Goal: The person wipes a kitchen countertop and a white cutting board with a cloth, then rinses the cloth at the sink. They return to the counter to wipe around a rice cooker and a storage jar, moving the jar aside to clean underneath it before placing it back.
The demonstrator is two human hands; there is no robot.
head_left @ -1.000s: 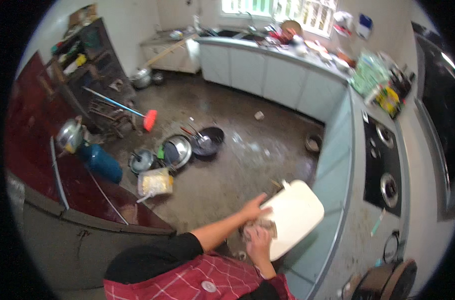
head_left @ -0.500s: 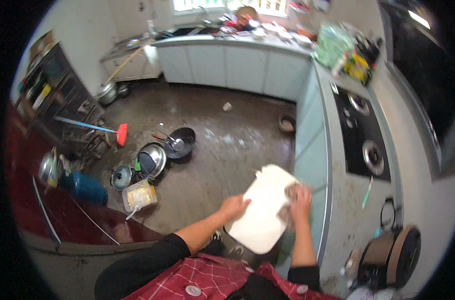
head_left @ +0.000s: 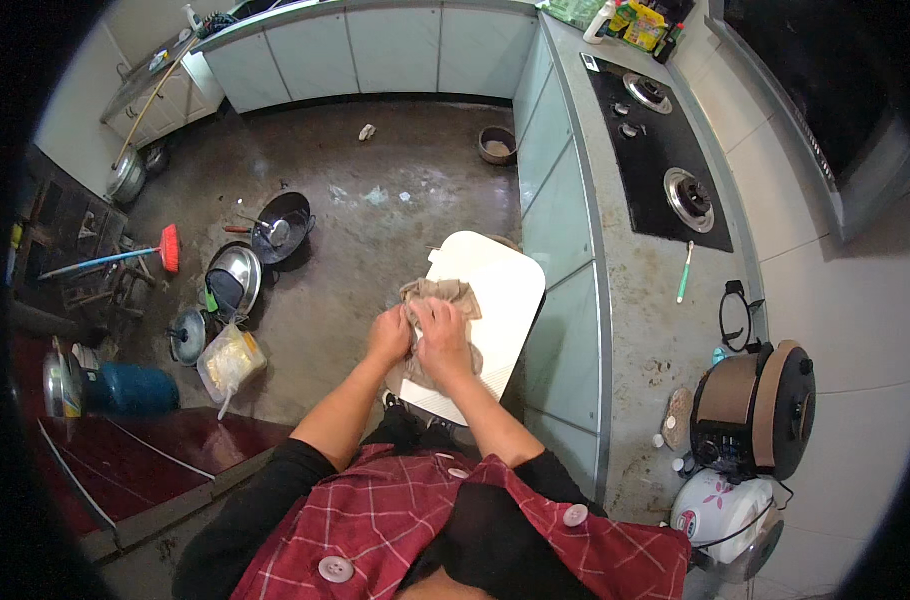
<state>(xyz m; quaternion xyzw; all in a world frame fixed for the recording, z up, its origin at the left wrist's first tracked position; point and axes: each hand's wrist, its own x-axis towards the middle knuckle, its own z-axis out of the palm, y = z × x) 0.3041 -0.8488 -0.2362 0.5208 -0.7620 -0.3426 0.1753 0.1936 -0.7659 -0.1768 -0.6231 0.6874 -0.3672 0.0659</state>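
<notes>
A white cutting board (head_left: 505,290) is held up in front of me, over the floor and beside the counter front. My left hand (head_left: 390,338) is closed at the board's left edge, close against the cloth; its fingertips are partly hidden. A crumpled beige-brown cloth (head_left: 461,296) lies over the left part of the board. Over that cloth my right hand (head_left: 443,342) is bent, its fingers gripping the fabric and pressing it on the board near my left hand. The board's lower part is partly covered by the cloth and my right wrist.
On the right counter (head_left: 645,360) are a black gas stove (head_left: 655,150), a green toothbrush (head_left: 685,272) and a brown-black cooker (head_left: 740,412). Floor items on the left include a wok (head_left: 293,222), a steel lid (head_left: 243,265), a plastic tub (head_left: 237,362) and a red broom (head_left: 169,248).
My right hand and the cloth have moved from the board's right edge to its left side, beside my left hand. The view has turned downward and to the right.
</notes>
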